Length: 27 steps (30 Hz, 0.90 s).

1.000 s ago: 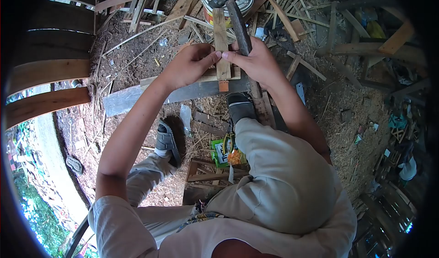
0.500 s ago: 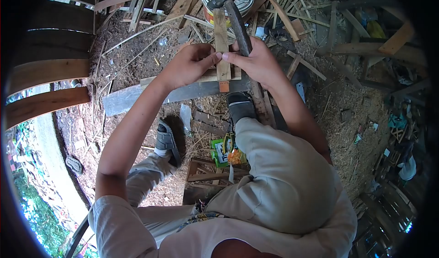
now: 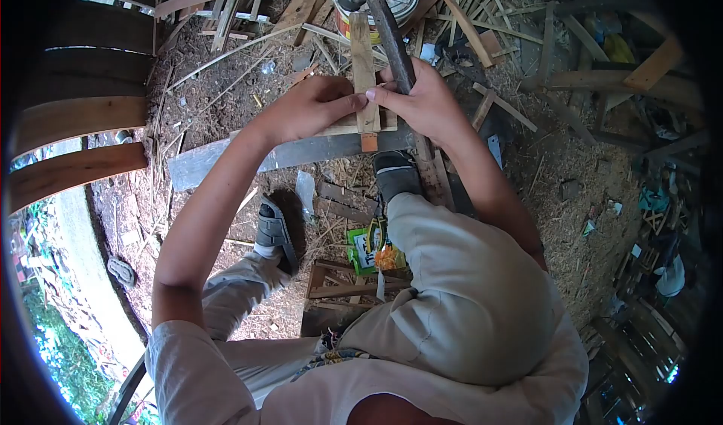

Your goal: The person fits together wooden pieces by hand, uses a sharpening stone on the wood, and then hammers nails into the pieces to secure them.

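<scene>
A short wooden strip [image 3: 363,56] points away from me between my hands, lying across another light wooden piece [image 3: 388,121]. A small orange-brown block [image 3: 369,143] shows at its near end. My left hand [image 3: 315,107] pinches the strip from the left, thumb on top. My right hand [image 3: 422,101] has its thumb tip at the strip's right edge, and its fingers are around the handle of a hammer [image 3: 393,45]. The hammer's head lies above the bucket at the top. Beneath the wood runs a long grey board [image 3: 301,154].
A lidded bucket [image 3: 407,3] stands beyond the strip. Loose wood strips [image 3: 478,18] are scattered behind it. A wooden crate [image 3: 327,291] and a green packet [image 3: 363,250] lie near my legs. My sandaled feet are close to the grey board.
My left thumb has slid slightly right across the strip, and my left forearm has shifted a little left. The hammer head has moved slightly left.
</scene>
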### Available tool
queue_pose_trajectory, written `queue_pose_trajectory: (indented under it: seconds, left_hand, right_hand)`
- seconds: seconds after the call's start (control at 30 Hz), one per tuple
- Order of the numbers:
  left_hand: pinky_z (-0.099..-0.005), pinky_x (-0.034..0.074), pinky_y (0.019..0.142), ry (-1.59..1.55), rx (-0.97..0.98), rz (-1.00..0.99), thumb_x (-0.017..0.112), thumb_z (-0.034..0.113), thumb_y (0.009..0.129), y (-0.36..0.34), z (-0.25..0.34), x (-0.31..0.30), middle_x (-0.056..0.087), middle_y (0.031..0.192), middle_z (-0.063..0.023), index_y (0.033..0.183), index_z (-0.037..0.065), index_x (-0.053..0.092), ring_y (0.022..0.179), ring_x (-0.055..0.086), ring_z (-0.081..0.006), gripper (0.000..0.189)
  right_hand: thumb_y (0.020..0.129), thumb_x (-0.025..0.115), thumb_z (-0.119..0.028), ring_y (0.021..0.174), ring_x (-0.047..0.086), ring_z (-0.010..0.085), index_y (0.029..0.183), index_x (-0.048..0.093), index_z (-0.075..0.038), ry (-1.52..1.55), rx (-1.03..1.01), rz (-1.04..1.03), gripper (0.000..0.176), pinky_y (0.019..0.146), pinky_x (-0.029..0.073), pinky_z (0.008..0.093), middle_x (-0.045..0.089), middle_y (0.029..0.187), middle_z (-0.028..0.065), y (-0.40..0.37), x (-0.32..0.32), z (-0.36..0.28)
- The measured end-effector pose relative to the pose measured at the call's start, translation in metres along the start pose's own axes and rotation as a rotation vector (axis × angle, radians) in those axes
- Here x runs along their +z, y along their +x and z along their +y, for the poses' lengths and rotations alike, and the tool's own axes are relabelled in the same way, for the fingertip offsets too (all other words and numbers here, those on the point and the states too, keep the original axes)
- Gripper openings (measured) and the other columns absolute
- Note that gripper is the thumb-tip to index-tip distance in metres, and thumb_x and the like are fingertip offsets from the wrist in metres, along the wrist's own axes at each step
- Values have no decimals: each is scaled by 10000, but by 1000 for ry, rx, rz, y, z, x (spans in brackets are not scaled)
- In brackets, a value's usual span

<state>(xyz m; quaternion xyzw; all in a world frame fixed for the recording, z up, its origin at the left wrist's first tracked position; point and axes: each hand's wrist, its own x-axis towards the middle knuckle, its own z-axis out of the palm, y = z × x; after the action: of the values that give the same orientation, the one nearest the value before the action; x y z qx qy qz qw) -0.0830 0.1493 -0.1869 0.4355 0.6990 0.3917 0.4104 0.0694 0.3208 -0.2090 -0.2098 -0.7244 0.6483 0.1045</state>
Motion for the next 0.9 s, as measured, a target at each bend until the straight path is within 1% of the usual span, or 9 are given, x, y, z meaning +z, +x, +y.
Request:
queue_pose_trajectory:
  seconds: [0.07, 0.1, 0.17, 0.2, 0.27, 0.37, 0.47, 0.83, 0.9]
  left_hand:
    - [-274, 488, 707, 61, -222, -178, 571, 469, 1042, -1, 13, -7, 671, 803, -51, 999, -4, 672, 758, 610, -98, 486]
    - [-274, 488, 707, 61, -223, -179, 571, 469, 1042, -2, 18, -9, 671, 803, -51, 999, -4, 672, 758, 610, -98, 486]
    - [-284, 497, 619, -104, -475, -290, 522, 554, 1040, -4, 27, -8, 672, 749, -46, 943, 26, 687, 637, 608, -119, 562]
    - [-284, 497, 619, -103, -475, -290, 522, 554, 1040, -4, 26, -8, 672, 749, -46, 943, 26, 687, 637, 608, -119, 562]
    - [-272, 473, 539, -79, -402, -366, 526, 579, 1035, -3, 22, -10, 637, 690, -7, 904, 55, 675, 553, 574, -101, 560]
    - [-246, 450, 528, -73, -328, -377, 534, 588, 1033, -4, 17, -7, 619, 687, 14, 908, 66, 657, 559, 563, -76, 551]
    - [-237, 441, 529, -126, -336, -366, 541, 585, 1034, -5, 14, -6, 599, 678, 26, 918, 75, 648, 554, 552, -71, 533]
    - [-237, 429, 521, -126, -328, -389, 537, 601, 1022, -2, 13, -6, 593, 704, 9, 952, 66, 663, 562, 525, -72, 554]
    - [-236, 429, 522, -120, -330, -383, 534, 603, 1022, -2, 14, -6, 595, 708, 7, 956, 64, 663, 566, 527, -72, 558]
  right_hand:
    - [847, 862, -156, 826, 627, 96, 1013, 607, -14, -18, 30, -18, 336, 752, 527, 280, 643, 877, 14, 0, -1, -2]
    - [865, 843, -105, 863, 629, 94, 1013, 615, -18, -34, 61, -35, 285, 790, 525, 272, 645, 908, 12, -1, -1, -4]
    - [865, 842, -102, 858, 625, 90, 1010, 613, -21, -53, 70, -42, 283, 781, 523, 270, 642, 897, 8, -3, -1, -6]
    - [864, 841, -100, 853, 620, 86, 1007, 612, -24, -74, 78, -50, 281, 772, 520, 269, 639, 886, 4, -3, -1, -7]
    - [864, 842, -106, 843, 614, 83, 1000, 609, -26, -71, 54, -52, 281, 761, 516, 268, 635, 877, -1, -3, -1, -5]
    - [864, 843, -120, 827, 600, 79, 987, 604, -31, -51, 41, -56, 283, 743, 508, 267, 628, 869, -6, -4, -1, -11]
    - [862, 847, -134, 818, 591, 77, 980, 602, -32, -36, 51, -48, 291, 736, 502, 267, 626, 870, -7, -5, 1, -11]
    - [863, 839, -117, 850, 610, 81, 1027, 620, -24, -44, 59, -17, 289, 756, 509, 265, 647, 908, 0, -2, 1, 2]
    - [849, 868, -237, 807, 636, 123, 1050, 615, 4, -32, 6, -26, 403, 740, 539, 306, 667, 884, 32, -1, 0, 5]
